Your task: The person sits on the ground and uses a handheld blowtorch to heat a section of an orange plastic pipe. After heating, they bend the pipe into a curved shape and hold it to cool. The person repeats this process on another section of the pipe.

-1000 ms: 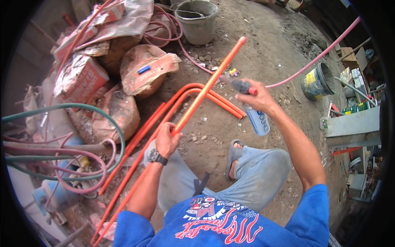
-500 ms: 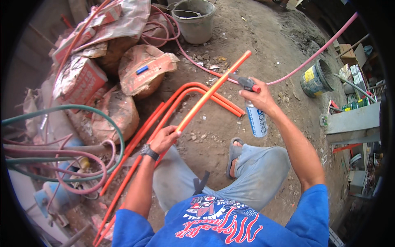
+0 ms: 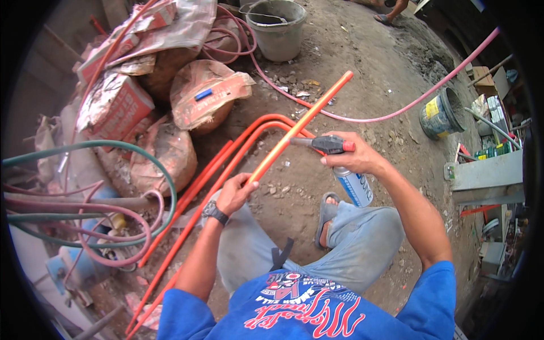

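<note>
My left hand [image 3: 236, 192] is closed around the lower part of a straight orange pipe [image 3: 309, 118], which slants up and away to the right. In my right hand [image 3: 358, 154] is a gas torch [image 3: 331, 144], its black and red head fixed on a white and blue canister [image 3: 355, 187]. The torch's nozzle points left, close to the middle of the pipe; no flame can be made out. Beyond and below the held pipe lie bent orange pipes [image 3: 221, 164] on the ground.
Dirty sacks [image 3: 212, 93] are piled at the left, with a blue lighter-like object [image 3: 203, 94] on one. Coiled hoses [image 3: 167, 187] sit nearer. A grey bucket [image 3: 276, 34] stands far off, a dark bucket [image 3: 442, 116] to the right. A pink hose [image 3: 408, 110] crosses the ground. Another person's foot [image 3: 385, 18] shows at the top.
My right hand has brought the torch down and nearer, its nozzle moving from the pipe's upper part toward its middle. My left hand still grips the pipe. The foot at the top has come into view.
</note>
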`<state>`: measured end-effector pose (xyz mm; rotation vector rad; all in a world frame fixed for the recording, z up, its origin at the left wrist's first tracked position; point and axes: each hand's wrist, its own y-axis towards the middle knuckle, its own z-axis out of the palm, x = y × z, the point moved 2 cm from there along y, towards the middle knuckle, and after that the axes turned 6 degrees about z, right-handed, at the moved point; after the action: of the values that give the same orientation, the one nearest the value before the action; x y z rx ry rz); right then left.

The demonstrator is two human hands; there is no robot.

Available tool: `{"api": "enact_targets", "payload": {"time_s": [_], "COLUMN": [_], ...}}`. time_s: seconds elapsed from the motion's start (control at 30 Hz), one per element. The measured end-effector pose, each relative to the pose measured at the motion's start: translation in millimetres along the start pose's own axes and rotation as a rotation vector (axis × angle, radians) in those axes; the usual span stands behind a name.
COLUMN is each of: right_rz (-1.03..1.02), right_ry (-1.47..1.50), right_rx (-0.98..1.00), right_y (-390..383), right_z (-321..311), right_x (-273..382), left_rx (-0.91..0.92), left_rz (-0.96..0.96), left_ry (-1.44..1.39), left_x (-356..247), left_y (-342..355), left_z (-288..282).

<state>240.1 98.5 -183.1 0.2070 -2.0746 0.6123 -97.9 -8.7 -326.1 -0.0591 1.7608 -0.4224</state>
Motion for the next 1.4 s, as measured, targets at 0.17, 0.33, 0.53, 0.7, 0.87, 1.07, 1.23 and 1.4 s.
{"api": "enact_targets", "payload": {"time_s": [0.17, 0.33, 0.53, 0.7, 0.87, 1.07, 1.23, 1.4], "right_rz": [-0.023, -0.09, -0.291, -0.479, -0.426, -0.204, -0.321, -0.118], "right_ry": [0.281, 0.44, 0.465, 0.323, -0.006, 0.349, 0.53, 0.392], "right_rx": [-0.28, -0.371, -0.332, -0.393, -0.568, -0.379, -0.358, -0.191], "right_y": [-3.1, -18.5, -44.9, -55.3, -72.1, -82.4, -73.7, -79.6], "right_z": [-16.8, 2.5, 67.0, 81.5, 64.9, 57.0, 66.8, 49.8], "right_x": [-3.8, 35.3, 71.6, 48.3, 50.9, 49.1, 96.6, 53.1], "left_rx": [0.016, -0.221, -0.023, -0.068, -0.208, -0.372, -0.42, -0.622], "left_rz": [0.061, 0.541, 0.551, 0.546, 0.562, 0.822, 0.814, 0.455], "left_ry": [0.086, 0.465, 0.085, 0.079, 0.316, 0.469, 0.358, 0.276], "left_x": [-10.9, -55.2, -133.1, -114.7, -134.3, -158.8, -156.6, -113.1], "left_y": [5.0, -1.6, -38.3, -42.6, -46.1, -34.1, -5.4, 59.3], "left_z": [-3.9, 1.4, 83.9, 87.7, 69.6, 47.9, 25.0, -46.9]}}
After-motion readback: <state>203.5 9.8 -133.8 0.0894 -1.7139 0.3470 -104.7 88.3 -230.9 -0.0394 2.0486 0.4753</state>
